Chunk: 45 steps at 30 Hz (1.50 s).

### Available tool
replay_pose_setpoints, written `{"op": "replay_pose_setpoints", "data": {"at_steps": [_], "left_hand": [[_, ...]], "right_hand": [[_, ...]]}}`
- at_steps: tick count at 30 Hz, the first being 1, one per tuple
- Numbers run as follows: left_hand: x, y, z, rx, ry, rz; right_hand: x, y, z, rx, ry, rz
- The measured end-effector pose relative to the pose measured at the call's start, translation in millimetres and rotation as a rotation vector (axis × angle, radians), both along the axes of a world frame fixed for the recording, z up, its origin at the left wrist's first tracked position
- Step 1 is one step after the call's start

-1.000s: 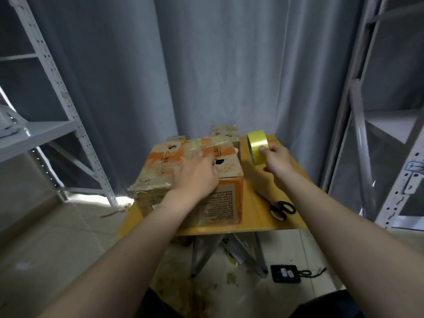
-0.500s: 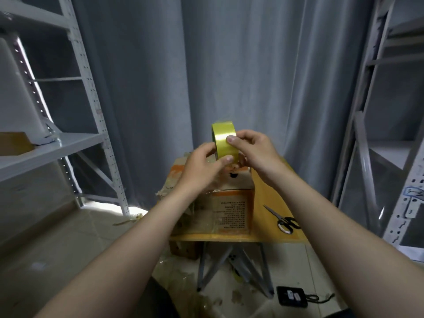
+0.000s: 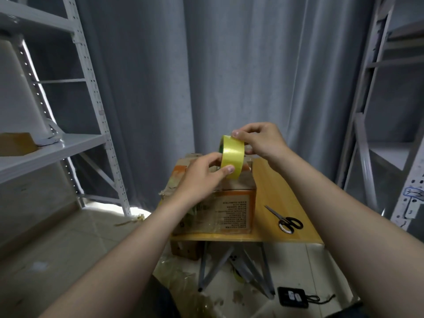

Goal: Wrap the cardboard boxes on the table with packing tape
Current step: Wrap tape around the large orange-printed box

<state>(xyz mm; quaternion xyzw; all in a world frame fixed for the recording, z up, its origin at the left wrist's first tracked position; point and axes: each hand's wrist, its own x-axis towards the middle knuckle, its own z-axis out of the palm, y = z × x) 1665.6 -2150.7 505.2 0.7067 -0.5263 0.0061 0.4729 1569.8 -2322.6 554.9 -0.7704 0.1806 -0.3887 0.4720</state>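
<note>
Head view: the left hand (image 3: pixel 202 177) grips the lower part of a yellow tape roll (image 3: pixel 231 157), its thumb laid across the outer band and its fingers curled behind. The right hand (image 3: pixel 261 141) pinches the top of the same roll, one fingertip on the upper edge of the band. The roll is held in the air just above the far top of the cardboard box (image 3: pixel 231 210), standing on edge. Its broad band faces the camera, so the axis through its core runs roughly left to right. No free tape end can be made out. The box sits on the left half of a small wooden table (image 3: pixel 286 198), its orange, printed near face turned toward the camera and covered with glossy clear film. The hands hide most of the top, so neither its contents nor its longer side can be told. The scissors (image 3: pixel 284 220) lie flat on the table to the right of the box and apart from it, blades pointing far-left and black handles near-right. A second brown carton (image 3: pixel 185 249) stands on the floor under the table's left edge; its contents are hidden. A black device (image 3: pixel 292 297) with a cord lies on the floor to the near right. White metal shelving (image 3: pixel 91 88) flanks the scene before a grey curtain (image 3: pixel 229 65).
</note>
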Motion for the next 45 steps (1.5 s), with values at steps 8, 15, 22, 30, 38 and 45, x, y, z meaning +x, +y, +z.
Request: {"op": "replay_pose_setpoints", "data": {"at_steps": [8,15,22,30,38,45], "left_hand": [[-23.7,-16.1,-0.8,-0.061,0.167,-0.145],[-42.3,-15.4,2.4,0.121,0.499,-0.117],[-53.1,0.1,-14.4,0.175,0.512,-0.133],[-49.1,11.0,-22.6,0.468,0.784,-0.249],[-53.8,11.1,-43.5,0.498,0.999,-0.258],[-50.1,-3.0,-34.4,0.412,1.085,-0.268]], "right_hand": [[2.8,-4.8,-1.0,0.020,0.020,-0.070],[-5.0,-13.6,5.7,0.200,-0.067,-0.064],[-2.1,-20.5,-12.3,0.150,0.033,-0.007],[3.3,-30.6,-26.3,0.344,-0.058,-0.043],[19.1,-56.2,-34.8,0.245,0.110,-0.043],[49.6,-85.7,-50.1,0.231,0.190,-0.070]]}}
